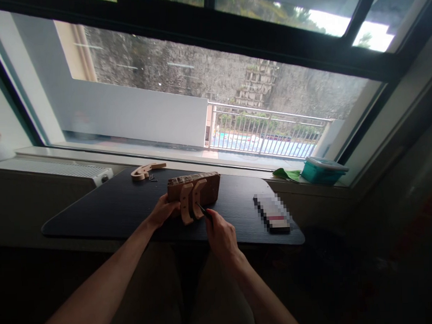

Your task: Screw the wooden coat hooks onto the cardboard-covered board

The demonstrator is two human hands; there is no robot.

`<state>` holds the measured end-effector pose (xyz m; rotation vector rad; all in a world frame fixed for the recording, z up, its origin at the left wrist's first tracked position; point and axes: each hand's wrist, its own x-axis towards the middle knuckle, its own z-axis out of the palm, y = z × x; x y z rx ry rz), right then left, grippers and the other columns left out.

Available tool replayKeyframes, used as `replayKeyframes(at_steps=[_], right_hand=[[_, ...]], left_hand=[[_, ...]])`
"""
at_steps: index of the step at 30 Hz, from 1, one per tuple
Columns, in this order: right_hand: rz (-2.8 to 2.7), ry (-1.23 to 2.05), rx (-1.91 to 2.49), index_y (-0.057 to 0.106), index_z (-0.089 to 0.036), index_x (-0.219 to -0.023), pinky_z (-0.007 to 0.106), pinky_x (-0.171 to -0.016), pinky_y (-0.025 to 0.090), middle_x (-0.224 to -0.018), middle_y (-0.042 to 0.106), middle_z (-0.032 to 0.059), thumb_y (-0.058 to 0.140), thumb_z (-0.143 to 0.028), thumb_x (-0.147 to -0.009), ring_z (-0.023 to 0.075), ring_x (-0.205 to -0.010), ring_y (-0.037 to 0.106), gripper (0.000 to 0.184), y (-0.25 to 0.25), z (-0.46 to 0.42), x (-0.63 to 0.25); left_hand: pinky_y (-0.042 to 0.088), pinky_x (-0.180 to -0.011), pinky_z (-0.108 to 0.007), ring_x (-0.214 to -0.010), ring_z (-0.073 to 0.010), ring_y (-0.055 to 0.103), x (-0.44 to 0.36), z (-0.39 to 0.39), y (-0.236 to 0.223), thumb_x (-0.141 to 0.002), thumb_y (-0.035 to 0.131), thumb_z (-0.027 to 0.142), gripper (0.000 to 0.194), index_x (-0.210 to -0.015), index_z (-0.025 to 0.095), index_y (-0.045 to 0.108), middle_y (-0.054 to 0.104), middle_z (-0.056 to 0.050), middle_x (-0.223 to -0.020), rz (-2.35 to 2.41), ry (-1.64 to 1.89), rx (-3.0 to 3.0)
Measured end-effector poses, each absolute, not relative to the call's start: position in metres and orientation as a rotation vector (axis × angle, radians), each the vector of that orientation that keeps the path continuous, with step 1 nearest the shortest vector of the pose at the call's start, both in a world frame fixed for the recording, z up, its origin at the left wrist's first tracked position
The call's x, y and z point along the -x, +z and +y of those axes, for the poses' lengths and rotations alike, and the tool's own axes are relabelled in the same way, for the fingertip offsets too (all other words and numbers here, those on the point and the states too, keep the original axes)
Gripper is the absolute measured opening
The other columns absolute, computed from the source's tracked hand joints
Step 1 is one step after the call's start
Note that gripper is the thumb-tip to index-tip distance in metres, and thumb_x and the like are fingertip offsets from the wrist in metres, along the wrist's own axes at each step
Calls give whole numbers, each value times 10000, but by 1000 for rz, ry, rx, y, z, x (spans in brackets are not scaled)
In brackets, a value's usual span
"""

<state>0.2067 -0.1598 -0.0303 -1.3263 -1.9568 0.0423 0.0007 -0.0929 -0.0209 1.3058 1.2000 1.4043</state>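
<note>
A wooden block (202, 187) with two curved wooden hooks (191, 199) on its near face stands on a dark table (107, 208). My left hand (163, 211) grips the block's lower left corner. My right hand (221, 235) is closed around a thin dark tool (204, 210), a screwdriver by its look, whose tip meets the right-hand hook. A third loose wooden hook (146, 170) lies at the table's far left edge, and small dark screws (152, 179) lie beside it.
A blurred flat rectangular object (272, 212) lies on the table's right side. A teal lidded box (323, 170) and a green leaf-like thing (287, 174) sit on the windowsill. A white radiator (60, 170) runs along the left under the window.
</note>
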Motion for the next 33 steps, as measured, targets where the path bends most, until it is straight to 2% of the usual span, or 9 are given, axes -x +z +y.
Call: replayKeyframes(at_steps=[3,6,12,16,18,22,26,29,33], right_hand=[[-2175,-276,1376,590,-163,-1125,260,-612,425,-845,691,57,422,-226,-922,181,-740,657,270,-22,-158,-209],[-2254,-349,1423,620,-167,-1027,265,-585,389,-787,681,47,415,-250,-931,185,-707,651,241,-17,-156,-212],[-2035,106,1576,614,-178,-1061,255,-639,389,-870,717,51,393,-330,-941,187,-788,664,294,-19,-157,-206],[-1875,449,1603,648,-187,-970,234,-663,395,-884,718,45,340,-355,-957,167,-829,654,351,-14,-156,-204],[-1916,400,1619,643,-195,-954,242,-644,385,-856,715,41,333,-364,-956,172,-803,653,352,-11,-156,-205],[-2098,-27,1589,590,-200,-1021,254,-598,345,-846,695,35,420,-329,-927,178,-756,645,233,-12,-157,-208],[-2240,-313,1492,591,-183,-887,254,-578,320,-829,662,45,437,-274,-925,168,-749,626,183,-14,-155,-207],[-2244,-293,1482,596,-173,-867,254,-582,322,-810,662,50,423,-276,-929,161,-724,621,211,-14,-153,-206],[-2066,42,1545,630,-189,-882,243,-596,341,-809,692,39,418,-329,-923,153,-711,624,257,-12,-152,-204]], left_hand=[[348,-490,-240,-491,-103,450,-1,-92,-21,-515,617,230,134,-595,148,546,536,48,-516,1197,1412,-1319],[340,-492,-237,-490,-99,440,-2,-92,-21,-516,599,224,111,-570,153,533,525,51,-501,1203,1429,-1321],[320,-476,-233,-473,-92,417,-3,-95,-20,-514,587,220,101,-556,155,521,509,53,-489,1214,1442,-1320],[333,-485,-236,-484,-95,427,-4,-96,-19,-514,579,224,101,-560,157,519,513,53,-498,1215,1448,-1328],[333,-487,-235,-485,-93,423,-4,-97,-18,-514,575,219,94,-550,158,513,505,57,-493,1224,1457,-1334],[325,-478,-233,-486,-94,417,-5,-98,-17,-509,571,205,82,-552,157,519,501,59,-487,1244,1470,-1345],[327,-480,-228,-489,-90,415,-6,-97,-17,-509,572,195,78,-553,158,519,502,62,-492,1249,1468,-1348],[325,-470,-228,-478,-91,415,-5,-97,-18,-516,567,203,81,-562,162,515,495,65,-490,1245,1457,-1343],[337,-478,-233,-482,-97,433,-4,-97,-19,-517,575,228,96,-561,161,522,512,54,-495,1233,1449,-1346]])
